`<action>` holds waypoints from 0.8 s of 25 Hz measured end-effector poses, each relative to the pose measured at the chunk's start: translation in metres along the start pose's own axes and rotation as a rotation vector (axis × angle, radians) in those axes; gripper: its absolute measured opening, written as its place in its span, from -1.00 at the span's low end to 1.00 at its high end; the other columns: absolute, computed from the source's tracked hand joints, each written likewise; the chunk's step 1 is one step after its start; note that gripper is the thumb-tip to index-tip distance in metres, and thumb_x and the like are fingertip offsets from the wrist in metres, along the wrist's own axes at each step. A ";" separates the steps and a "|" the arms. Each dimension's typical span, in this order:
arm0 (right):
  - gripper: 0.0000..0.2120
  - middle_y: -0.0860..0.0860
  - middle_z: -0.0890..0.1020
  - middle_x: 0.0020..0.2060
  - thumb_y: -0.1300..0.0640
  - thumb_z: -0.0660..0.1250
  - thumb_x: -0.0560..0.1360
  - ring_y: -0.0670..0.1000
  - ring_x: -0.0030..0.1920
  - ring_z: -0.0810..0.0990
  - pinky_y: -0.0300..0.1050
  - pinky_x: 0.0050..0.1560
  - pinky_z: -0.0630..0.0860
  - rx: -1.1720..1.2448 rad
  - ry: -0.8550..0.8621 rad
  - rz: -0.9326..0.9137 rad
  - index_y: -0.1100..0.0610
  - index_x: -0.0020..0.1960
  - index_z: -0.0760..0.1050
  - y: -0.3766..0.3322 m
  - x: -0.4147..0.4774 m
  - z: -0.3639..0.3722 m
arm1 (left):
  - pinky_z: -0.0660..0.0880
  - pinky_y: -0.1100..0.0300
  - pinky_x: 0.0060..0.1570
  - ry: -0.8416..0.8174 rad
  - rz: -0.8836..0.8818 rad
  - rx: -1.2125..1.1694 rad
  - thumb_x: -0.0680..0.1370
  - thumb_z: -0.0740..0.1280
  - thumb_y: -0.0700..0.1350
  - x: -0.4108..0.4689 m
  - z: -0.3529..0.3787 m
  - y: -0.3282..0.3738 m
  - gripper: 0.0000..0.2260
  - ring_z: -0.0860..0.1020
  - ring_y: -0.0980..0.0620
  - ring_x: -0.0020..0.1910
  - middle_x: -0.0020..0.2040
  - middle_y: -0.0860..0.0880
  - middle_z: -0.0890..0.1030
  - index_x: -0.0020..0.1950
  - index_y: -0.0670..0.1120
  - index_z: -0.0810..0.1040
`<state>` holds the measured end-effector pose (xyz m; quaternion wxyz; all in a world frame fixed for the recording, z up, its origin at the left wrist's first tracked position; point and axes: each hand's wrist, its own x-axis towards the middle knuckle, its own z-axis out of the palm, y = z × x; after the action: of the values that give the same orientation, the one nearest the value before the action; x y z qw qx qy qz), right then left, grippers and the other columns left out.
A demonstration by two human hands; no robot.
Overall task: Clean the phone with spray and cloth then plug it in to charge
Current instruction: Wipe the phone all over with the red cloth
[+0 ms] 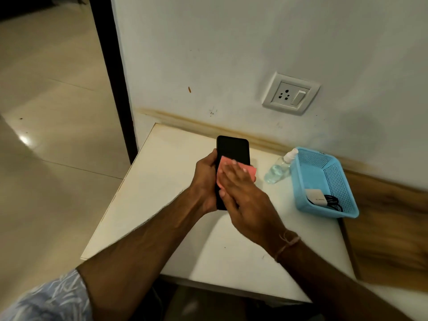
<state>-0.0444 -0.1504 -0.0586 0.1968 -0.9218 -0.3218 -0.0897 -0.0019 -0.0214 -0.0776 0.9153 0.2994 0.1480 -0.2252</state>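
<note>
A black phone (232, 147) is held above the white table (162, 181), screen up, with my left hand (205, 179) gripping its left edge. My right hand (240, 193) lies flat on the screen and presses a pink cloth (225, 163) against it; the cloth shows at my fingertips and to the right of them. The lower half of the phone is hidden under my hands. A clear spray bottle (279, 167) with a white nozzle stands on the table to the right of the phone.
A blue plastic basket (328, 167) right of the bottle holds a white charger (315, 197) and a black cable (333, 201). A white wall socket with switch (290, 93) is on the wall above. A wooden surface (389, 228) adjoins the table's right side.
</note>
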 end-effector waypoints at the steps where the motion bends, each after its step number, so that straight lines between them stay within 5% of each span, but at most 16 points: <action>1: -0.57 0.05 0.29 0.49 0.16 0.23 0.63 0.01 0.55 0.16 0.05 0.51 0.23 -0.012 -0.003 -0.062 0.19 0.47 0.31 -0.003 -0.011 0.004 | 0.56 -0.07 0.09 -0.029 0.006 -0.014 0.64 0.02 0.27 -0.001 0.000 0.002 -0.34 0.62 -0.24 0.04 0.14 -0.26 0.62 0.36 -0.24 0.54; 5: -0.55 0.09 0.34 0.48 0.10 0.16 0.64 0.03 0.53 0.23 0.06 0.43 0.37 -0.156 -0.076 -0.254 0.19 0.49 0.28 0.014 -0.048 -0.007 | 0.56 -0.09 0.09 -0.079 0.025 -0.078 0.65 -0.03 0.27 -0.003 0.001 0.005 -0.31 0.60 -0.27 -0.02 0.16 -0.30 0.58 0.40 -0.27 0.49; 11: -0.57 0.14 0.35 0.46 0.15 0.21 0.62 0.08 0.52 0.24 0.11 0.45 0.33 -0.106 0.097 -0.040 0.26 0.45 0.35 0.009 -0.020 -0.002 | 0.55 -0.02 0.13 -0.044 0.012 -0.021 0.64 -0.03 0.29 -0.003 0.001 0.002 -0.28 0.65 -0.21 0.02 0.11 -0.29 0.64 0.24 -0.26 0.64; 17: -0.56 0.07 0.30 0.50 0.08 0.15 0.65 0.00 0.55 0.18 0.02 0.47 0.31 -0.129 -0.084 -0.271 0.18 0.50 0.27 0.017 -0.050 -0.001 | 0.51 -0.14 0.19 -0.084 0.040 -0.050 0.65 -0.05 0.29 -0.003 -0.001 0.004 -0.29 0.60 -0.28 0.02 0.19 -0.31 0.58 0.39 -0.27 0.50; 20: -0.56 0.11 0.35 0.47 0.12 0.20 0.63 0.04 0.52 0.26 0.07 0.40 0.40 -0.166 0.021 -0.136 0.22 0.47 0.32 0.029 -0.035 -0.013 | 0.50 -0.10 0.20 -0.052 0.021 -0.025 0.64 -0.04 0.30 -0.001 0.002 0.000 -0.29 0.62 -0.25 0.03 0.16 -0.30 0.62 0.34 -0.26 0.54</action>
<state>-0.0541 -0.1958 -0.0657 0.1166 -0.9100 -0.3729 -0.1387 -0.0022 -0.0224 -0.0751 0.9248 0.2835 0.1238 -0.2216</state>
